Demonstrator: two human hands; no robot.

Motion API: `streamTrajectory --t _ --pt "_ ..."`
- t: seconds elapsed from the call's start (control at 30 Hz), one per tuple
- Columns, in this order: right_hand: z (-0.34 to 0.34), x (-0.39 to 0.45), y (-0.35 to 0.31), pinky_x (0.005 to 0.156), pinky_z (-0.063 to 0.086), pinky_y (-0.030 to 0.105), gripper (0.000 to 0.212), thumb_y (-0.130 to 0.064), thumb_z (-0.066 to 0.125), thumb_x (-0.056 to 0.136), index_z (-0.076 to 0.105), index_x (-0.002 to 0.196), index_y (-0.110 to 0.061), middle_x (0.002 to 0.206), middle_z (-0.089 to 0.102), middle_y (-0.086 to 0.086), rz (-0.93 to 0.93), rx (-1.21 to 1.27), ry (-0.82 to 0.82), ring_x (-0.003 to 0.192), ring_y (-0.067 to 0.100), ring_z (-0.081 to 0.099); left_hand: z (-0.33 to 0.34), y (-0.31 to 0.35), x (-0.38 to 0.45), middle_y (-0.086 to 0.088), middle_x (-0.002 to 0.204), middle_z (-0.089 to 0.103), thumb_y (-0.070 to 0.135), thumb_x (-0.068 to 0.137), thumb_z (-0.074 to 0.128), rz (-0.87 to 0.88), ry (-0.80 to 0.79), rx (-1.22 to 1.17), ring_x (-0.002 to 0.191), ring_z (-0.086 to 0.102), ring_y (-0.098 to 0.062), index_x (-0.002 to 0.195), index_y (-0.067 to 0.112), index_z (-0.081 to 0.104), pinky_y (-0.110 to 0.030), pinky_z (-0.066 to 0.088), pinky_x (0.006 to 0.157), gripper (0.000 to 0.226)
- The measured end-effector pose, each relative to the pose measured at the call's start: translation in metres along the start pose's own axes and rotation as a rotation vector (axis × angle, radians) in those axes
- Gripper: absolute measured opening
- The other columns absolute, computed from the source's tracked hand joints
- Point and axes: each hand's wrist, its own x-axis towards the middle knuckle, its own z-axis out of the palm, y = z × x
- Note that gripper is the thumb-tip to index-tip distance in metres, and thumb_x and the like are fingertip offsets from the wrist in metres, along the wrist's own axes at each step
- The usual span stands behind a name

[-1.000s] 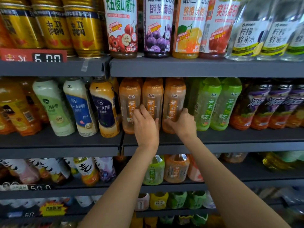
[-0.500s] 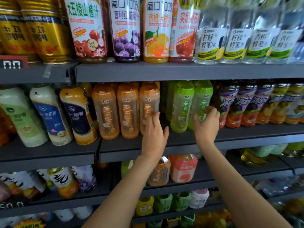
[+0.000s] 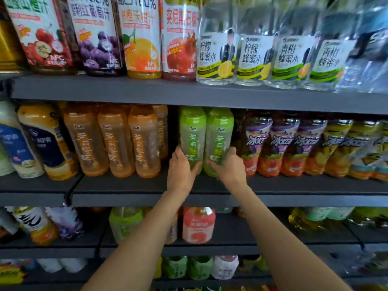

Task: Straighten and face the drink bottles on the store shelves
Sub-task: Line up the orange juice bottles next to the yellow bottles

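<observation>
Both hands up on the middle shelf (image 3: 210, 185). Left hand (image 3: 180, 173) wrapped round the lower part of the left green bottle (image 3: 192, 135), thumb across its front. Right hand (image 3: 230, 169) gripping the right green bottle (image 3: 219, 133) the same way, fingers (image 3: 232, 150) curled round its far side. Both bottles upright, side by side, touching, labels facing out. Orange bottles (image 3: 117, 141) just to the left, purple-labelled ones (image 3: 279, 143) on the right.
</observation>
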Motion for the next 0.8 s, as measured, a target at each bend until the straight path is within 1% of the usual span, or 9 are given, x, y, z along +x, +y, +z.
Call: streamTrajectory --t 0.23,0.33,0.4,0.5,0.57,0.63,0.67,0.73,0.8 --pt "0.004 -0.003 -0.002 0.073 0.054 0.046 0.054 -0.041 0.07 0.081 0.039 0.109 -0.006 0.108 0.06 0.016 -0.008 -0.013 -0.004 0.089 0.035 0.065 -0.005 -0.009 -0.007 -0.016 0.126 0.049 0.03 0.086 0.065 0.053 0.06 0.023 0.118 0.047 -0.032 0.138 0.001 0.033 -0.043 0.043 0.096 0.067" --pt "0.006 -0.007 -0.004 0.076 0.052 0.043 0.058 -0.041 0.07 0.082 0.037 0.115 -0.006 0.115 0.057 0.016 0.013 -0.03 -0.016 0.097 0.034 0.062 -0.01 -0.006 -0.01 -0.017 0.131 0.044 0.033 0.088 0.061 0.062 0.026 0.052 0.122 0.043 -0.032 0.142 0.0 0.026 -0.04 0.041 0.098 0.072" --pt "0.005 -0.014 -0.008 0.075 0.049 0.041 0.064 -0.04 0.07 0.082 0.036 0.124 -0.005 0.123 0.048 0.014 0.0 -0.019 0.06 0.103 0.033 0.058 -0.021 -0.002 -0.016 -0.018 0.134 0.04 0.034 0.09 0.059 0.12 0.036 0.104 0.124 0.04 -0.031 0.144 0.001 0.022 -0.038 0.039 0.1 0.074" --pt "0.008 -0.036 -0.024 0.061 0.047 0.033 0.049 -0.032 0.067 0.086 0.045 0.118 -0.003 0.119 0.044 0.012 -0.153 0.084 0.37 0.088 0.025 0.057 -0.045 -0.009 -0.033 -0.018 0.125 0.046 0.02 0.088 0.062 0.233 0.285 0.106 0.115 0.048 -0.03 0.134 0.0 0.04 -0.04 0.044 0.095 0.055" --pt "0.014 -0.049 -0.04 0.06 0.049 0.033 0.032 -0.025 0.064 0.088 0.053 0.109 -0.003 0.11 0.052 0.011 -0.326 0.151 0.444 0.08 0.017 0.056 -0.06 -0.023 -0.042 -0.02 0.119 0.047 0.009 0.084 0.063 0.154 0.471 0.013 0.111 0.05 -0.032 0.124 -0.001 0.047 -0.043 0.049 0.09 0.044" --pt "0.029 -0.051 -0.058 0.069 0.053 0.038 0.029 -0.024 0.061 0.091 0.058 0.112 -0.005 0.105 0.062 0.008 -0.457 0.11 0.272 0.083 0.018 0.062 -0.07 -0.036 -0.04 -0.023 0.124 0.044 0.008 0.085 0.063 0.006 0.479 -0.021 0.117 0.046 -0.036 0.125 -0.003 0.044 -0.045 0.047 0.092 0.046" --pt "0.039 -0.049 -0.067 0.073 0.054 0.039 0.035 -0.027 0.06 0.091 0.056 0.119 -0.006 0.108 0.064 0.007 -0.456 0.07 0.143 0.088 0.021 0.064 -0.073 -0.042 -0.037 -0.024 0.128 0.043 0.01 0.087 0.062 -0.07 0.408 -0.006 0.121 0.042 -0.037 0.13 -0.003 0.042 -0.045 0.044 0.095 0.049" --pt "0.057 -0.042 -0.084 0.077 0.055 0.044 0.05 -0.033 0.059 0.091 0.046 0.132 -0.007 0.118 0.062 0.011 -0.335 0.035 -0.058 0.092 0.029 0.065 -0.076 -0.048 -0.028 -0.022 0.134 0.041 0.014 0.09 0.06 -0.158 0.264 0.065 0.127 0.037 -0.035 0.136 0.0 0.039 -0.043 0.038 0.099 0.053" --pt "0.07 -0.034 -0.096 0.076 0.055 0.048 0.052 -0.032 0.06 0.09 0.043 0.131 -0.005 0.12 0.06 0.016 -0.219 0.009 -0.127 0.087 0.035 0.066 -0.078 -0.053 -0.019 -0.021 0.133 0.044 0.016 0.091 0.058 -0.147 0.23 0.129 0.127 0.037 -0.034 0.136 0.002 0.04 -0.04 0.034 0.101 0.051"
